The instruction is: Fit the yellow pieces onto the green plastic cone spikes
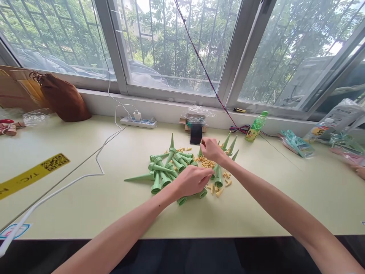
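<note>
My right hand [212,149] is closed, its fingertips pinched at the top of a green cone-shaped watering spike [200,151] that points upward. My left hand [194,179] is closed over the front of the pile, fingers bent toward small yellow nozzle pieces [207,163]; whatever it may hold is hidden. Left of the hands lies a heap of green watering spikes [164,167], most on their sides with open ends facing me. Several more spikes [226,141] stand or lean behind my right wrist. Loose yellow pieces [219,192] are scattered to the right of my left hand.
A dark phone [196,134] stands behind the pile. At the back are a power strip [139,121], a green bottle [256,127] and a brown drawstring bag [62,99]. A white cable [98,161] crosses the table's left side. Teal items in plastic [296,144] lie right.
</note>
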`<state>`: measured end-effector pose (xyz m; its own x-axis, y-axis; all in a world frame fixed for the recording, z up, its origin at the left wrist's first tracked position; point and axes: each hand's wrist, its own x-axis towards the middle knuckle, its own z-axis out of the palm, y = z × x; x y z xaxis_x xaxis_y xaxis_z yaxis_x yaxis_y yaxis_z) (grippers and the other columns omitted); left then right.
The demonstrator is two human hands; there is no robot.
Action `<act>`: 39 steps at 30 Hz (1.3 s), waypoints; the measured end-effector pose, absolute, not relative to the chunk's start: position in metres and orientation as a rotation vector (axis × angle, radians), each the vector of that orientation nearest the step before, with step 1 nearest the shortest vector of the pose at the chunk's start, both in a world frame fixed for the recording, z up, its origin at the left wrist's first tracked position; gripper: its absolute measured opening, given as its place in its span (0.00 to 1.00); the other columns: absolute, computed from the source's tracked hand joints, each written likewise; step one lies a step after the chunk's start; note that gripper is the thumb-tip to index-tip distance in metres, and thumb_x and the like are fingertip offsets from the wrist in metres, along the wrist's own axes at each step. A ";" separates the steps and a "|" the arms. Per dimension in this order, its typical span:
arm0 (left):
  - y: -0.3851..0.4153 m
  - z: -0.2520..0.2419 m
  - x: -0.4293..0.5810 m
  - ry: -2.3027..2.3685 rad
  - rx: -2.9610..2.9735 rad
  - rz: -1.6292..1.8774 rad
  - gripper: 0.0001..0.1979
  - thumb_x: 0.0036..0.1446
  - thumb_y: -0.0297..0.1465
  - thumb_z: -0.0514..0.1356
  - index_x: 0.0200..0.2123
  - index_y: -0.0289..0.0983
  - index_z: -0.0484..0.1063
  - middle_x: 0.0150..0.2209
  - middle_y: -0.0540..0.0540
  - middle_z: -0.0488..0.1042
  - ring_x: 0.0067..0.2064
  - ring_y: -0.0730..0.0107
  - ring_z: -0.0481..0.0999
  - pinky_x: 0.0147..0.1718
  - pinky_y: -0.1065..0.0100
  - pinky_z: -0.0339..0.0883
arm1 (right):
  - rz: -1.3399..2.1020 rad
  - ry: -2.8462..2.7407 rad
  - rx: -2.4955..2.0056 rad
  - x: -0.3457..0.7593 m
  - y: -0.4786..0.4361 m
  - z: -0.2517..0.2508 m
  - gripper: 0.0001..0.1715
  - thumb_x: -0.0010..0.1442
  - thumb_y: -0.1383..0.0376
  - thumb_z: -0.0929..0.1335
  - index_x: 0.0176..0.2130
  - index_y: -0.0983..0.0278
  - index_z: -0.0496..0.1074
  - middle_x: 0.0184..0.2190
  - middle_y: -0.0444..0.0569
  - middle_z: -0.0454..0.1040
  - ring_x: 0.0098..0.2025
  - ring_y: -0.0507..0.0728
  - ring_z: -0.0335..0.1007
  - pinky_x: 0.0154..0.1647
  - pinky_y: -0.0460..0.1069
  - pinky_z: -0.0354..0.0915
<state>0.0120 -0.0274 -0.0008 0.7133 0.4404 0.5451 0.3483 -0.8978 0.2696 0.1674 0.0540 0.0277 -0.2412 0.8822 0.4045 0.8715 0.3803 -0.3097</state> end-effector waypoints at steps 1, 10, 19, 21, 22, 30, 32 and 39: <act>-0.027 -0.001 0.012 0.645 2.768 0.939 0.11 0.63 0.26 0.48 0.33 0.37 0.69 0.20 0.52 0.63 0.20 0.75 0.57 0.22 0.71 0.52 | 0.016 -2.125 -1.524 0.167 0.054 0.029 0.11 0.61 0.69 0.60 0.30 0.66 0.67 0.24 0.49 0.68 0.24 0.52 0.58 0.26 0.46 0.51; -0.025 0.001 0.011 0.659 2.740 0.957 0.09 0.62 0.26 0.49 0.32 0.38 0.67 0.19 0.54 0.61 0.20 0.75 0.57 0.22 0.72 0.51 | 0.056 -2.035 -1.539 0.166 0.051 0.036 0.09 0.63 0.68 0.61 0.40 0.69 0.68 0.25 0.50 0.72 0.23 0.52 0.63 0.26 0.46 0.53; -0.025 -0.001 0.012 0.669 2.753 0.955 0.09 0.59 0.24 0.49 0.28 0.37 0.65 0.19 0.53 0.61 0.20 0.76 0.57 0.21 0.72 0.49 | -0.067 -2.362 -1.376 0.145 0.043 0.031 0.14 0.64 0.70 0.60 0.28 0.66 0.69 0.26 0.52 0.72 0.29 0.54 0.66 0.30 0.46 0.53; -0.024 -0.001 0.012 0.673 2.757 0.958 0.10 0.59 0.23 0.49 0.26 0.37 0.63 0.19 0.53 0.60 0.20 0.76 0.56 0.21 0.72 0.49 | -0.002 -2.402 -1.399 0.140 0.046 0.029 0.11 0.63 0.70 0.62 0.30 0.67 0.70 0.30 0.54 0.74 0.33 0.55 0.68 0.32 0.46 0.55; -0.024 -0.001 0.012 0.673 2.761 0.959 0.10 0.59 0.23 0.49 0.26 0.37 0.63 0.19 0.53 0.60 0.20 0.76 0.56 0.21 0.72 0.49 | 0.041 -2.421 -1.417 0.138 0.048 0.028 0.10 0.63 0.69 0.63 0.31 0.67 0.70 0.32 0.55 0.74 0.35 0.56 0.68 0.33 0.46 0.55; -0.023 0.000 0.012 0.653 2.777 0.968 0.11 0.58 0.23 0.49 0.23 0.37 0.60 0.18 0.54 0.57 0.20 0.76 0.54 0.21 0.72 0.49 | 0.203 -2.563 -1.508 0.128 0.056 0.024 0.08 0.63 0.68 0.65 0.32 0.66 0.71 0.33 0.56 0.74 0.36 0.57 0.69 0.31 0.46 0.55; -0.023 0.000 0.013 0.654 2.778 0.975 0.11 0.57 0.23 0.49 0.23 0.37 0.60 0.18 0.54 0.56 0.20 0.76 0.53 0.21 0.72 0.48 | 0.202 -2.581 -1.503 0.128 0.057 0.023 0.09 0.64 0.68 0.65 0.31 0.66 0.71 0.32 0.55 0.74 0.35 0.56 0.68 0.30 0.46 0.54; -0.023 -0.002 0.013 0.654 2.779 0.961 0.10 0.57 0.23 0.50 0.23 0.37 0.60 0.18 0.54 0.57 0.20 0.76 0.55 0.21 0.72 0.49 | 0.271 -2.557 -1.482 0.131 0.058 0.018 0.07 0.63 0.73 0.64 0.36 0.70 0.72 0.32 0.55 0.74 0.33 0.53 0.68 0.27 0.44 0.53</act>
